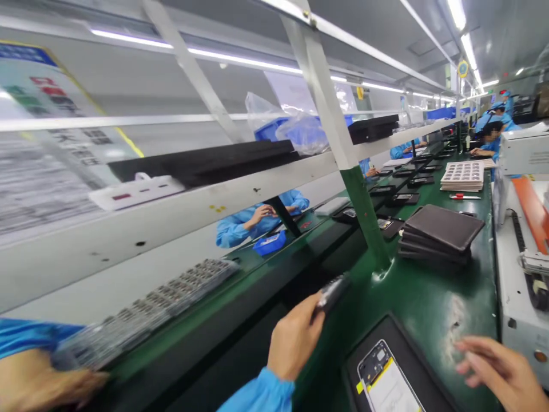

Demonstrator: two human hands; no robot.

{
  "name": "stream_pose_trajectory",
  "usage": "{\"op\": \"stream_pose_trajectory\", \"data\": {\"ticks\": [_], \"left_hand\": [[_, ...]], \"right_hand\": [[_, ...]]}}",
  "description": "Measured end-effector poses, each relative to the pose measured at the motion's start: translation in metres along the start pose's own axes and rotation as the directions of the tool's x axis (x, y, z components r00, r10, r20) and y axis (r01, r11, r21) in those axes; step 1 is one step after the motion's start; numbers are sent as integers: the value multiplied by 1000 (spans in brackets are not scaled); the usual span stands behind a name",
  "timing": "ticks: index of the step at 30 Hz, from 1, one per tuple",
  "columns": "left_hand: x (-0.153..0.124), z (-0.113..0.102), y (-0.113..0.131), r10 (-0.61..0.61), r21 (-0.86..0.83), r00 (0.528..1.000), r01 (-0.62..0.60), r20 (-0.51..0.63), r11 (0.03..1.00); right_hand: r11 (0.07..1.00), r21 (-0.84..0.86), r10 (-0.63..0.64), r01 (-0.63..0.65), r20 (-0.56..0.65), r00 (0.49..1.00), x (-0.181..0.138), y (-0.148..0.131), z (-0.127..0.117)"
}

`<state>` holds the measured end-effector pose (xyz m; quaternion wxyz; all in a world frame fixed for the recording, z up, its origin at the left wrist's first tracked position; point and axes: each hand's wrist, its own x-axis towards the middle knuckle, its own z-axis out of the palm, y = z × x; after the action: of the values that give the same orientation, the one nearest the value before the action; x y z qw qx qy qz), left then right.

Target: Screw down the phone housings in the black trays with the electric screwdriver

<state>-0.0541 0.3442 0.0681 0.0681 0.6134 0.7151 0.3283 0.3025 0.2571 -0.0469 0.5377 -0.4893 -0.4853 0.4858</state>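
The left hand (294, 343) is closed around a small dark device (332, 292), pinching it by its near end so the far end sticks out over the black conveyor belt (240, 337) just beyond the knuckles; the grip looks suited to setting it down or lifting it off the belt. The right hand (497, 369) holds nothing, fingers spread and loose, hovering over the green bench top (429, 297). Between the two hands, close under them, lies one opened phone (386, 380) in a black tray (412, 360), back up and flat so its insides are exposed for work. Beyond the right hand, one stack of dark trays (441, 234) sits on the bench, about four high; farther off is one stack of pale part trays (465, 174). Left of the left hand, a long grey tray of small parts (171, 297) is held by another person's hand (47, 383). Across the belt, one co-worker's blue sleeves (240, 223) show, hands together beside one small blue bin (270, 243).
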Motion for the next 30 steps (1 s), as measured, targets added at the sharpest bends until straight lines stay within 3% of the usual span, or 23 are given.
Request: {"op": "stream_pose_trajectory", "data": {"ticks": [2,3,5,7,8,9,11,12,13,14,15,16,17,18,21,23,26,28,30], "left_hand": [[-39,3,31,229,-149,972,-220,46,964],[-57,7,46,353,-205,931,-329,92,922],[-87,17,76,567,-268,797,-511,208,817],[-108,28,103,707,-327,654,-629,269,706],[-117,32,116,740,-367,617,-645,266,670],[-123,36,127,745,-419,617,-624,253,659],[-135,43,145,672,-595,697,-437,250,674],[-140,47,152,601,-695,739,-260,304,671],[-145,52,159,522,-757,749,-43,407,652],[-150,58,165,448,-763,719,177,531,621],[-155,66,171,391,-723,658,354,643,594],[-160,75,177,342,-666,604,464,720,584],[-166,85,185,296,-620,579,509,760,597],[-171,95,193,254,-599,595,502,762,624],[-186,118,219,229,-593,729,290,646,751],[-195,124,231,302,-581,755,127,582,804],[-209,124,223,473,-613,685,-49,554,789],[-218,121,200,606,-624,604,-217,518,751],[-225,118,172,680,-571,593,-404,431,715]], "right_hand": [[967,178,154,-181,158,975,24,-39,18],[932,249,209,-265,229,951,37,-56,25],[863,364,242,-350,309,920,56,-79,29],[828,454,209,-328,293,933,66,-91,20],[826,484,182,-290,258,949,66,-94,11],[829,502,159,-248,213,964,65,-96,0],[844,508,125,-169,121,985,58,-98,-26],[857,496,108,-137,86,990,54,-99,-38],[871,479,90,-109,63,994,50,-100,-49],[887,454,71,-89,56,996,45,-101,-58],[906,416,52,-71,56,997,41,-102,-65],[929,368,29,-46,53,998,36,-102,-69],[953,304,-1,-13,46,999,32,-102,-71],[974,223,-36,30,23,999,29,-102,-72],[966,-128,-239,224,-120,964,22,-103,-72],[871,-364,-407,330,-156,900,26,-109,-83],[701,-621,-545,349,-152,824,48,-131,-124],[601,-778,-537,182,-225,813,71,-149,-164],[480,-873,-461,-88,-336,821,95,-162,-202]]}}
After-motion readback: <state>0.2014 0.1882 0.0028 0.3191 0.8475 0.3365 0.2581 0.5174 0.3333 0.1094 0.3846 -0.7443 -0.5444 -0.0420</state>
